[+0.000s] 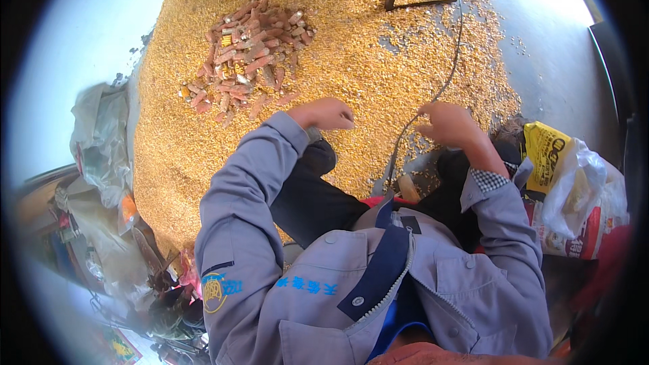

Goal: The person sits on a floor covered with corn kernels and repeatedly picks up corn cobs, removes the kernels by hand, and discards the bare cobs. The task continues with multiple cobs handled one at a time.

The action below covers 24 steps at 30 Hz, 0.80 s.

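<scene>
My left hand [329, 113] is above the loose yellow corn kernels [365, 76], near my bent knee, with its fingers curled; whether it holds anything is hidden. My right hand [440, 122] hangs over the kernels at the right with its fingers apart and nothing seen in it. A thin dark cable [449, 78] runs down across the kernels and passes beside the right fingertips; touching cannot be told. Beyond my left hand lies a heap of reddish corn cobs [258, 45], a few still bearing yellow kernels. A pale piece, perhaps a cob [408, 187], lies between my legs.
The metal legs of a stand [425, 6] rise from the kernels at the top. Plastic sacks [101, 137] lean along the left wall. At the right are a yellow printed bag [545, 154] and a white plastic bag [575, 187]. Bare grey floor [552, 61] shows upper right.
</scene>
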Motion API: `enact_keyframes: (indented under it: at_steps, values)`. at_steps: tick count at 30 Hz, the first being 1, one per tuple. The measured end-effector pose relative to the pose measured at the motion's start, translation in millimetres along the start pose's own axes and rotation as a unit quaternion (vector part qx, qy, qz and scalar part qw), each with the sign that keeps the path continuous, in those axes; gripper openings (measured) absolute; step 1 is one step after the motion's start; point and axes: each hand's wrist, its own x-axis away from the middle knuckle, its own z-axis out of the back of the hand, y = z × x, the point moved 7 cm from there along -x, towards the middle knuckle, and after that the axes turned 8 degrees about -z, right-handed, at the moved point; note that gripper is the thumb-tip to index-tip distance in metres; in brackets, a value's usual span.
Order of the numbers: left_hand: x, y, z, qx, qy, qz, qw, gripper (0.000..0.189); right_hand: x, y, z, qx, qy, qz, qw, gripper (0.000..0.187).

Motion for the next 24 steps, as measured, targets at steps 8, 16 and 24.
enact_keyframes:
  at_steps: [8,16,24]
  values:
    - [72.0,-244.6,-5.6,-0.201,-0.012,0.264,0.943,0.050,-9.1,-1.3,-7.9,0.063,0.039,0.040,0.996,0.035]
    - [77.0,-303.2,-16.9,-0.106,0.241,0.344,0.901,0.050,-21.2,-23.7,-6.4,0.033,0.000,0.048,0.998,0.033]
    - [54.8,-302.1,-25.2,-0.205,0.269,0.344,0.876,0.023,-29.2,-25.9,-4.5,0.069,-0.015,0.017,0.997,0.031]
